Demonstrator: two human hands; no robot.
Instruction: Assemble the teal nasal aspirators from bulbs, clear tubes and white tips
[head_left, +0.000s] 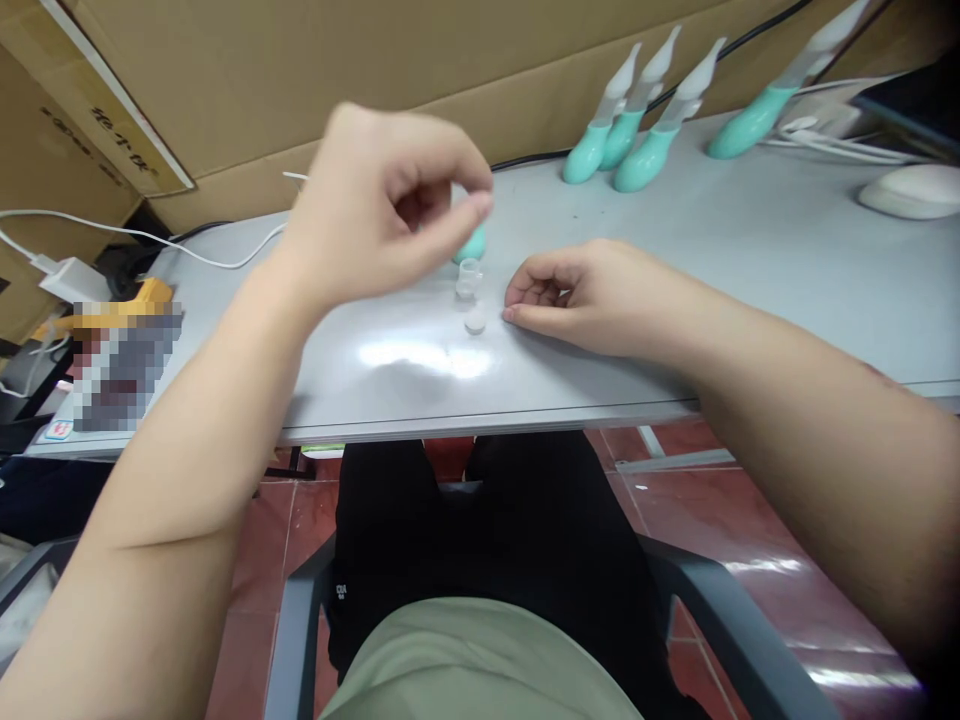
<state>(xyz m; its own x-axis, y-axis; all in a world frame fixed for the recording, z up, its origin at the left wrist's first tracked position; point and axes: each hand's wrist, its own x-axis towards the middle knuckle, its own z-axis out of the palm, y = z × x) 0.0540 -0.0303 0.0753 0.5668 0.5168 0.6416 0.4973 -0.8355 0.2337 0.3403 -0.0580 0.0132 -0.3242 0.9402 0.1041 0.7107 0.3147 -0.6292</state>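
Observation:
My left hand (397,205) is raised over the desk, thumb and forefinger brought together in a pinch; anything between the tips is too small or hidden to make out. Behind it shows the lower part of a teal bulb (471,246), its upper part mostly covered by my fingers. My right hand (577,298) rests on the desk with curled fingers and the thumb against the forefinger; what they hold, if anything, is hidden. Just left of its fingertips lie a small clear plastic cup-like piece (469,276) and, nearer me, a small whitish disc (475,321).
Several teal bulbs with clear tubes and white tapered tips, one of them a bulb (646,160), stand along the back of the grey desk (360,390). A white mouse (911,190) sits at right. A white cable (225,262) and charger (75,280) lie left. Cardboard (300,60) walls the back.

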